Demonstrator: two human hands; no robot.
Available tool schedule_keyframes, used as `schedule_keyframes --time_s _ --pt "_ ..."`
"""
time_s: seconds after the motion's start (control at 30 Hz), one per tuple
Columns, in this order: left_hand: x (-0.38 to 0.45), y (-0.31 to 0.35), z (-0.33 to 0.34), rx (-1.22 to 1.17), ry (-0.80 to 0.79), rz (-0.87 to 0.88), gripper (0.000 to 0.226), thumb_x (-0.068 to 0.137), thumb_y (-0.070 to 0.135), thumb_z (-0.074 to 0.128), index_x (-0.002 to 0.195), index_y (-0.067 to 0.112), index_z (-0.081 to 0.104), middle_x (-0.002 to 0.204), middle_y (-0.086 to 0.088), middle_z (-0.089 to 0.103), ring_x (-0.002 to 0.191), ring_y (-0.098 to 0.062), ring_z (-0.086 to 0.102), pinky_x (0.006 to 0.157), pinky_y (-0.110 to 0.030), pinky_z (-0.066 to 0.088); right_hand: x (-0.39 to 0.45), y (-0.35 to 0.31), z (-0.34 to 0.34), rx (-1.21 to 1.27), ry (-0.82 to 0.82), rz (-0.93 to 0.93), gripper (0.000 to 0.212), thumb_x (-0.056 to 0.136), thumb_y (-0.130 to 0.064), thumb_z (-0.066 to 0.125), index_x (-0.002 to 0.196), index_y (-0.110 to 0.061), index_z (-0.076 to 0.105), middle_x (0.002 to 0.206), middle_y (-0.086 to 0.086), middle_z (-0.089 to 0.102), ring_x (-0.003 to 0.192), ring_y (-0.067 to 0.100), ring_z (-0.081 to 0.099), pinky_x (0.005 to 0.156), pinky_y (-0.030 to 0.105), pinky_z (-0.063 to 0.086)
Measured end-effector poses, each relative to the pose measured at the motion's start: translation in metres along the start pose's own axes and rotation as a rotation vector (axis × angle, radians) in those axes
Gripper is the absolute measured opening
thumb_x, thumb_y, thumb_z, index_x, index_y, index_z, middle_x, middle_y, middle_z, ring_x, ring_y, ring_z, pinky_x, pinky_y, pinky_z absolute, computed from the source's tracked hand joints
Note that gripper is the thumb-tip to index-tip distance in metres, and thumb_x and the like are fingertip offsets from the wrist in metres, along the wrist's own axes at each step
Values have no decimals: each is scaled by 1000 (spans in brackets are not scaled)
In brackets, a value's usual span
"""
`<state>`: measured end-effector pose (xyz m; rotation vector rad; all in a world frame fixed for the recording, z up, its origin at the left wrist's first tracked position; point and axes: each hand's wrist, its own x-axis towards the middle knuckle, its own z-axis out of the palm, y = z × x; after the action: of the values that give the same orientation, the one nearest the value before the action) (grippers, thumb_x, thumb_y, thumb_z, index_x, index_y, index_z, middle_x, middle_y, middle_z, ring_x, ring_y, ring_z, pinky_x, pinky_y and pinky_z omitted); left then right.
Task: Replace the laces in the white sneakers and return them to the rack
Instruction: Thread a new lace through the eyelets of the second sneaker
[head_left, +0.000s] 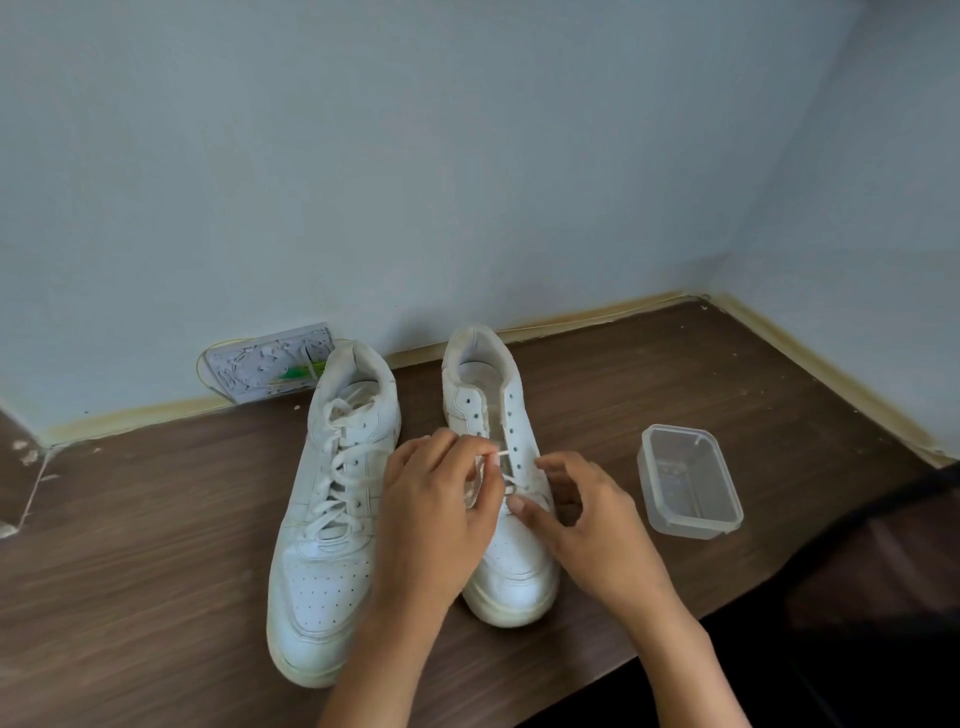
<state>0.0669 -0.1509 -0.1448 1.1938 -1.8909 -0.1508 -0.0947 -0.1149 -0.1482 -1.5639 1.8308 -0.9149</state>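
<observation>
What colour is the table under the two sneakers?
Dark brown, with a wood-grain pattern, on the table; it shows best in the head view.

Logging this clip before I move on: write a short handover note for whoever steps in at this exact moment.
Left hand pinches the lace over the right sneaker. Right hand holds the lace lower down at the eyelets.
Both sneakers stand on the brown table; a clear plastic container sits to their right.
Done: left sneaker laced.
Left: the right sneaker's upper eyelets are open; finish lacing, then return both to the rack, which is not in view.
</observation>
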Motion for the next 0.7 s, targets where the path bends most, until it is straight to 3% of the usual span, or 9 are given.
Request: schedule_keyframes --time_s 0.13,0.33,0.47,0.6,0.7 --pt "-4 -2 7 132 -34 -40 11 78 19 74 89 20 70 97 5 56 86 -16 57 86 -37 47 -1 -3 3 1 -2 0 45 73 -56 76 109 -39 55 106 -19 56 96 0 58 82 26 55" --pt "-3 3 6 220 -20 -65 17 67 18 83 79 23 73 99 5 57 97 -18 51 93 -38 36 -1 -1 3 24 7 -8 46 70 -55 78 107 -38 56 103 -17 57 93 1 59 79 24 55" --pt "-4 4 9 191 11 -85 16 63 18 82 71 20 69 96 4 57 95 -19 51 92 -41 39 0 -1 3 35 10 -12 46 69 -53 77 107 -37 57 102 -17 57 91 1 60 78 26 56" --pt "-4 0 13 126 65 -59 15 67 11 77 73 12 64 91 -1 58 85 -20 53 84 -49 49 -1 -4 11 19 112 -69 40 76 -46 77 110 -31 61 103 -20 53 89 0 59 77 27 55" --pt "-4 -5 10 84 45 -55 13 69 6 78 74 10 66 91 -1 58 79 -19 56 75 -45 51 -3 -12 19 -5 145 -118 42 80 -44 75 115 -27 61 107 -20 51 93 -2 56 78 25 54"
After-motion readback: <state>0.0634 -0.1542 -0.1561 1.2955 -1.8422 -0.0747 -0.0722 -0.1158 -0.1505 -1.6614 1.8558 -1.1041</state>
